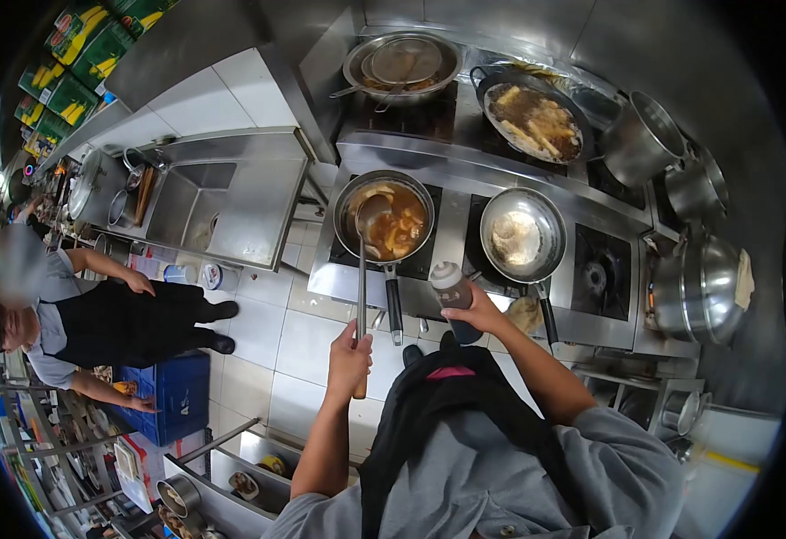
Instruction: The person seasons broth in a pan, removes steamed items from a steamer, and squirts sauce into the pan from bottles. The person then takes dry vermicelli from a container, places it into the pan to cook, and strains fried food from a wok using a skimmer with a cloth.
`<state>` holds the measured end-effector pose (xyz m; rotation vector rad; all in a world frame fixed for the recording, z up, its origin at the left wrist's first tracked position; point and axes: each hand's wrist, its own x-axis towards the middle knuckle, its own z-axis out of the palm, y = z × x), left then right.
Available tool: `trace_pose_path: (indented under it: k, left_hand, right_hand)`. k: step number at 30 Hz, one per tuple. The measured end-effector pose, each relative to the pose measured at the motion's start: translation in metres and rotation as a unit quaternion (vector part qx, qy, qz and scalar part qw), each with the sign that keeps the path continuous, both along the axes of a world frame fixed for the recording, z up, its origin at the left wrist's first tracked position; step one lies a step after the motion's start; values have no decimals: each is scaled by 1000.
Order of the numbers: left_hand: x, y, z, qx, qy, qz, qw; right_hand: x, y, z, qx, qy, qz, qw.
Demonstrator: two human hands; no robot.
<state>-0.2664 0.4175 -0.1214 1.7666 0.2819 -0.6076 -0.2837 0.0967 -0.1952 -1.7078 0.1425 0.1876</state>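
Note:
My left hand (350, 359) is wrapped round the handle of a long ladle (362, 278), whose bowl rests in a frying pan (341, 184) of brown sauce with yellowish pieces (404, 238). That pan sits on the front left burner, its black handle pointing toward me. In my right hand (478, 310) is a squeeze bottle (448, 278), upright with its pale cap on top and dark contents below. It is just in front of the stove, between the two front pans. A second frying pan (550, 229) on the right holds a whitish, bubbly patch (516, 238).
Behind, a black wok (565, 112) fries golden pieces in bubbling oil, beside a wide pan (447, 63) with a strainer. Steel pots (644, 139) and bowls (694, 287) line the right side. A sink (190, 202) and a co-worker in a black apron (96, 319) are at left.

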Motion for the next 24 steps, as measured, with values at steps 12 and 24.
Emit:
trace_pose_path:
  k: [12, 24]
  left_hand:
    - [-6, 8, -25, 131, -97, -25, 986]
    - [-16, -12, -43, 394, -255, -159, 868]
  right_hand:
    - [80, 39, -22, 56, 260, 31, 963]
    - [-2, 9, 6, 12, -85, -61, 994]
